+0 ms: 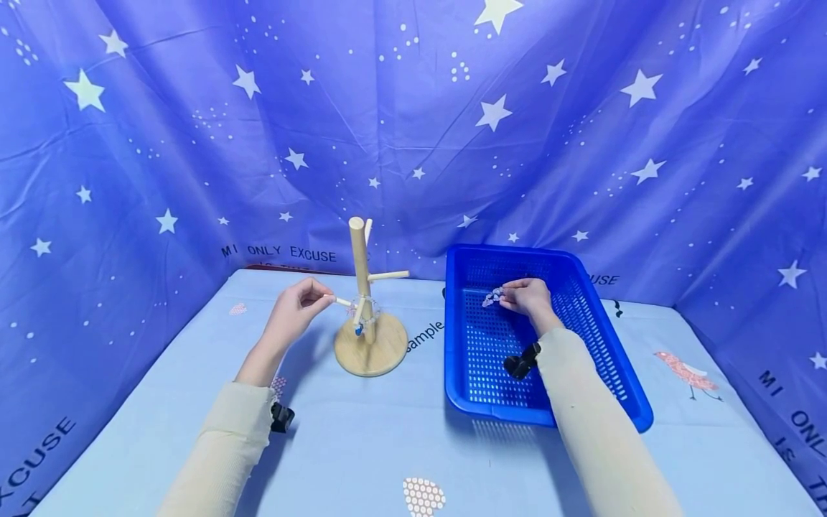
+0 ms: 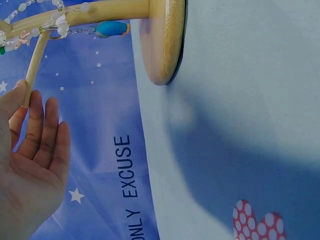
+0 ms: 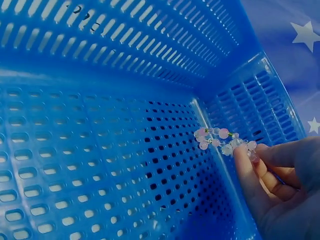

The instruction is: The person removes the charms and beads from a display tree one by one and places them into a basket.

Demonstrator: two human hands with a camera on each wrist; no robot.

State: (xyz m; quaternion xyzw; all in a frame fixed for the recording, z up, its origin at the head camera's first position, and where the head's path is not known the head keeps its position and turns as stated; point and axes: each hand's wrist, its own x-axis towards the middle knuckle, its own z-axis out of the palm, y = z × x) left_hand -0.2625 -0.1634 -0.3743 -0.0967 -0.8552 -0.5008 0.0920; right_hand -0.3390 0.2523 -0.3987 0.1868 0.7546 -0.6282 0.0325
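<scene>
A wooden stand (image 1: 360,251) with a round base and several side pegs stands upright left of the blue basket. My left hand (image 1: 293,309) pinches the tip of one low wooden peg (image 2: 36,65) between thumb and index finger, the other fingers loosely extended. Clear beaded bracelets (image 2: 61,25) hang around the pegs and post, and a blue charm (image 2: 111,29) dangles there on a small chain. Inside the basket, my right hand (image 1: 533,298) holds a pink and clear beaded bracelet (image 3: 215,137) between thumb and fingers, above the basket floor.
The blue perforated basket (image 1: 497,412) sits at the right on a light blue tablecloth (image 1: 336,445). Starry blue curtains (image 1: 400,143) surround the table at the back and sides. Black wrist cameras (image 1: 282,417) are strapped to both sleeves.
</scene>
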